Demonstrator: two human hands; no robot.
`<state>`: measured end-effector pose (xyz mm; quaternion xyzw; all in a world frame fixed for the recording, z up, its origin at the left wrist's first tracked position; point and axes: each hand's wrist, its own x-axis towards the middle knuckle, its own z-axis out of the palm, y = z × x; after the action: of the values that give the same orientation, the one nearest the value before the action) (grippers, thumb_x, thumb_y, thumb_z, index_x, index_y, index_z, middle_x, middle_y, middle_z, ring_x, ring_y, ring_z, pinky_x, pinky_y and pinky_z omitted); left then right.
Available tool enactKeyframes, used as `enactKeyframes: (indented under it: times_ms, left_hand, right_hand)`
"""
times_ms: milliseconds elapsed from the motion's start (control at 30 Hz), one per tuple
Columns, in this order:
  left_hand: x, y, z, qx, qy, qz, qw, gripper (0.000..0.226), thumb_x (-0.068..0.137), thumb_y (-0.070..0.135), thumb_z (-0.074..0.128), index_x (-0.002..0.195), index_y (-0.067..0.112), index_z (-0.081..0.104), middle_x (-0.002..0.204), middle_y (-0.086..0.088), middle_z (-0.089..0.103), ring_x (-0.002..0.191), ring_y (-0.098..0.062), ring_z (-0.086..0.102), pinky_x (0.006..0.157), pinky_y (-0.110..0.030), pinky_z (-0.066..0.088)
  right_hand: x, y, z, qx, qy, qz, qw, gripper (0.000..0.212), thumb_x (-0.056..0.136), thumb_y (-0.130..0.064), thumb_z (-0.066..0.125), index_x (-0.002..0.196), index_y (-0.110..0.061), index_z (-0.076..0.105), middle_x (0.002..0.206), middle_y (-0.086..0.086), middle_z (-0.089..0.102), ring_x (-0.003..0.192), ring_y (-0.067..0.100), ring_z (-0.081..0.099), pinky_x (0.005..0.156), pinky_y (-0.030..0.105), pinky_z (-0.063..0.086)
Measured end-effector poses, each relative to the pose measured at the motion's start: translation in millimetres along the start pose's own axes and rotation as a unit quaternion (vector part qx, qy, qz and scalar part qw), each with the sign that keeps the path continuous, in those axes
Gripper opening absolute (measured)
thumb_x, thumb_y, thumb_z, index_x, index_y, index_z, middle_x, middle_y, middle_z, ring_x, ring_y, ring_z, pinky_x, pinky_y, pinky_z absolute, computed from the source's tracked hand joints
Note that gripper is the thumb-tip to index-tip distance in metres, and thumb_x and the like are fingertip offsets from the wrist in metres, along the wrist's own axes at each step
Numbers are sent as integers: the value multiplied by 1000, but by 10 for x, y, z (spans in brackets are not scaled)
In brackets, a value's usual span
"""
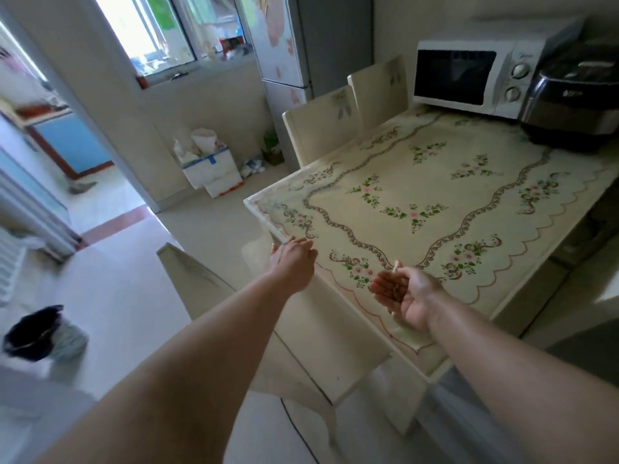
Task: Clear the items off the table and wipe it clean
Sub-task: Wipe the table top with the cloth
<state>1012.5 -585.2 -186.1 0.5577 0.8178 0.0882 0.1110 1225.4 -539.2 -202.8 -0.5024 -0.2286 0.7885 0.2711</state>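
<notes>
The table (445, 182) carries a cream cloth printed with flowers and scrolls. My left hand (293, 259) reaches over the table's near left edge, fingers straight and relaxed, holding nothing. My right hand (402, 294) hovers palm up over the near edge, fingers loosely cupped, with a few small brownish scraps (394, 289) lying in the palm. A small pale bit (396, 265) sticks up at its fingertips. I cannot tell what the scraps are.
A white microwave (482, 78) and a dark rice cooker (576, 105) stand at the table's far end. Two cream chairs (321, 128) line the left side, another (201, 283) sits below my left arm. A bin with a black bag (37, 333) stands on the floor at left.
</notes>
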Motion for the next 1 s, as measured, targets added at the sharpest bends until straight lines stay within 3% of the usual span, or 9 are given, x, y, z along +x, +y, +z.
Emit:
enactKeyframes:
  times_ms: [67, 200, 333, 567, 633, 700, 800, 900, 1000]
  left_hand:
    - [-77, -265, -218, 3, 28, -19, 999, 35, 103, 28, 31, 124, 15, 56, 146, -3, 45, 144, -23, 25, 117, -49, 18]
    - [-302, -910, -638, 12, 81, -25, 996, 35, 104, 26, 30, 129, 13, 51, 149, -3, 41, 147, -23, 17, 117, -51, 20]
    - [-531, -1858, -1014, 7, 115, -67, 991, 29, 102, 23, 33, 117, 11, 55, 136, -7, 50, 141, -27, 30, 111, -50, 29]
    - [-955, -3563, -1565, 42, 125, -132, 982, 31, 102, 22, 31, 122, 12, 53, 140, -6, 47, 142, -24, 29, 113, -47, 25]
    - [-1041, -3890, -1640, 47, 123, -142, 981, 30, 102, 22, 32, 123, 13, 52, 143, -3, 44, 144, -21, 24, 113, -44, 22]
    - [-1147, -4256, -1729, 36, 129, -159, 978, 31, 102, 23, 32, 125, 14, 52, 144, -2, 43, 145, -19, 23, 114, -43, 21]
    - [-1308, -4646, -1830, 17, 134, -188, 973, 34, 102, 21, 31, 129, 13, 50, 148, -2, 40, 145, -19, 23, 115, -41, 19]
    - [-1448, -4943, -1895, 22, 131, -203, 970, 33, 101, 15, 32, 126, 11, 52, 145, -4, 41, 144, -21, 25, 114, -41, 20]
    - [-1533, -5266, -1936, -1, 130, -227, 965, 34, 102, 17, 30, 128, 10, 50, 147, -4, 40, 144, -21, 23, 116, -42, 17]
  right_hand:
    - [3, 51, 354, -20, -5, -6, 1000, 38, 99, -12, 33, 79, 2, 62, 69, 16, 66, 70, 25, 64, 75, 36, 54]
    - [20, 263, 1144, -41, -25, -1, 999, 38, 97, -11, 30, 77, -1, 60, 61, 14, 66, 68, 25, 63, 71, 36, 53]
    - [-65, 595, 2115, -49, -76, -11, 996, 35, 97, -8, 30, 79, 0, 60, 73, 14, 63, 72, 24, 61, 79, 35, 51]
    - [-101, 1284, 3954, -34, -157, -11, 987, 40, 99, -13, 27, 76, -2, 58, 51, 11, 65, 63, 23, 65, 75, 34, 51]
    - [-96, 1461, 4311, -31, -175, -5, 984, 41, 99, -15, 26, 77, -2, 58, 54, 12, 66, 54, 23, 67, 70, 34, 52]
    - [-76, 1704, 4689, -40, -185, 8, 982, 43, 101, -19, 25, 79, -1, 57, 64, 14, 67, 61, 24, 67, 68, 35, 53]
    - [-68, 2034, 5111, -66, -198, 29, 978, 46, 103, -24, 22, 83, 1, 55, 82, 17, 62, 75, 27, 63, 74, 36, 52]
    - [-44, 2302, 5461, -96, -203, 37, 974, 46, 103, -23, 20, 84, 1, 54, 84, 17, 60, 76, 27, 61, 87, 38, 48]
    - [5, 2548, 5809, -126, -212, 51, 968, 46, 103, -23, 21, 86, 2, 55, 85, 18, 61, 77, 27, 62, 82, 37, 51]
